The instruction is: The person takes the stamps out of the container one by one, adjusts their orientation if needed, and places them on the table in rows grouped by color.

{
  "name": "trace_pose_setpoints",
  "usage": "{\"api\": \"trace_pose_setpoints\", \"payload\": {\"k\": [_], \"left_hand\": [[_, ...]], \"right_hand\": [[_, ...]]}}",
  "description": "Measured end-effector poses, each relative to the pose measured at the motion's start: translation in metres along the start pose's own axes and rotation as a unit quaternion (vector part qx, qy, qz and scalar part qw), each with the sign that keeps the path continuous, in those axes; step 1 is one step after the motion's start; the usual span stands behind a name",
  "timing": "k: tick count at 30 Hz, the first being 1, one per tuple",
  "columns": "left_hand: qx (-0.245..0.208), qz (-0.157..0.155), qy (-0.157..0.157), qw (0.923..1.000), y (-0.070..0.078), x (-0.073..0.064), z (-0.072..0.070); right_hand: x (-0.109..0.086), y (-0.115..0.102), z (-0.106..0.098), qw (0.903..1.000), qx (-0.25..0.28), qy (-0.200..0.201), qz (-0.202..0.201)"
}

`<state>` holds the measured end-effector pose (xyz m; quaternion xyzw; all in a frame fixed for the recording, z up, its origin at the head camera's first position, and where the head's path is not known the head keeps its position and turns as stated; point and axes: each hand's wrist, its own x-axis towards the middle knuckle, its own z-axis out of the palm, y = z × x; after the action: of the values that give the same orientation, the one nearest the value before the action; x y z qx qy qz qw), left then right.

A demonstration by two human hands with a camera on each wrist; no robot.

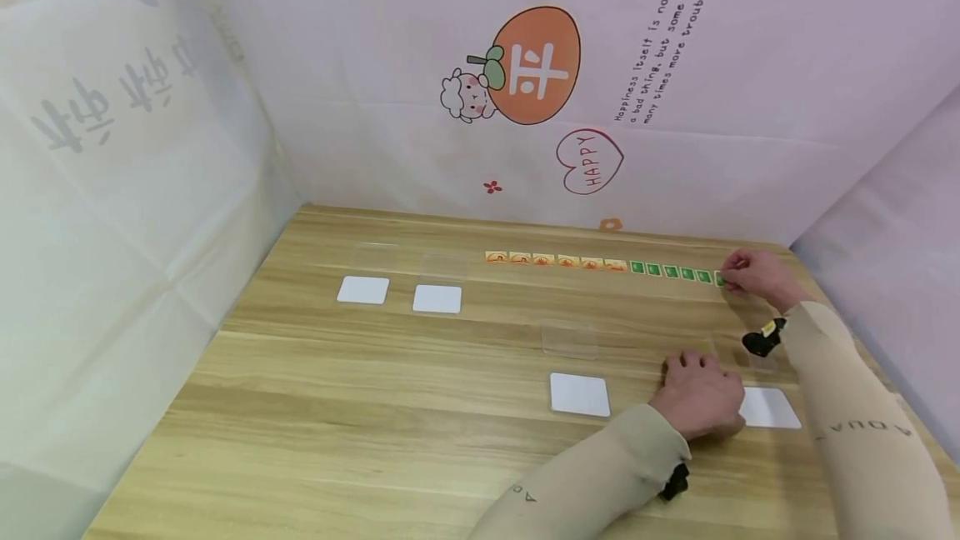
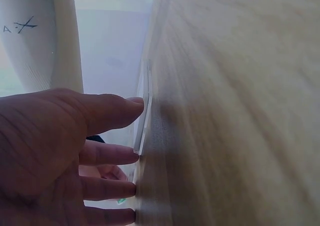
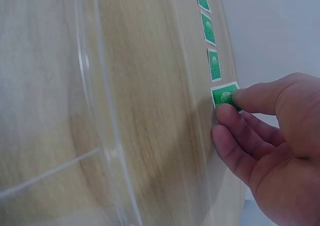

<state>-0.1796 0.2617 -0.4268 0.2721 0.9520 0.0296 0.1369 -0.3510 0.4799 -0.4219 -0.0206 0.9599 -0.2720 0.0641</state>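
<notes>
My right hand [image 1: 759, 275] pinches a green stamp [image 3: 221, 93] between thumb and fingertips, at the right end of a row on the wooden table. Beside it lie several more green stamps [image 1: 671, 272], and farther left several orange stamps [image 1: 567, 261] continue the line. My left hand [image 1: 699, 397] rests low on the table with straight fingers, next to a white card [image 1: 772, 408]. In the left wrist view its thumb and forefinger tips are right at the edge of a thin white-and-clear piece [image 2: 143, 121].
More white cards lie at the left [image 1: 363, 290] and middle [image 1: 580, 395] of the table [image 1: 337, 407]. A clear flat plate [image 1: 570, 341] lies behind the middle card. Printed cloth walls [image 1: 375, 140] stand at the back and sides.
</notes>
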Motion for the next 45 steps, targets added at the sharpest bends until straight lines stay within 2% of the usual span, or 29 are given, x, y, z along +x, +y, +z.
{"api": "trace_pose_setpoints", "payload": {"k": [7, 16, 23, 35, 45], "left_hand": [[-0.002, 0.001, -0.004, 1.0, -0.001, 0.0, 0.0], [-0.01, 0.003, -0.002, 0.9999, -0.003, -0.003, -0.004], [-0.014, 0.01, -0.003, 0.9998, -0.005, -0.002, -0.003], [-0.023, 0.007, -0.009, 0.9997, -0.005, 0.0, -0.003], [-0.028, 0.01, -0.009, 0.9995, -0.007, 0.0, -0.003]], "right_hand": [[0.006, 0.001, 0.005, 0.9997, 0.009, 0.004, 0.021], [0.009, 0.002, 0.007, 0.9996, -0.003, 0.015, 0.022], [0.012, 0.004, 0.008, 0.9983, -0.046, 0.031, 0.015], [0.017, 0.004, 0.006, 0.9963, -0.08, 0.026, 0.013], [0.014, -0.004, 0.004, 0.998, -0.061, 0.009, 0.017]]}}
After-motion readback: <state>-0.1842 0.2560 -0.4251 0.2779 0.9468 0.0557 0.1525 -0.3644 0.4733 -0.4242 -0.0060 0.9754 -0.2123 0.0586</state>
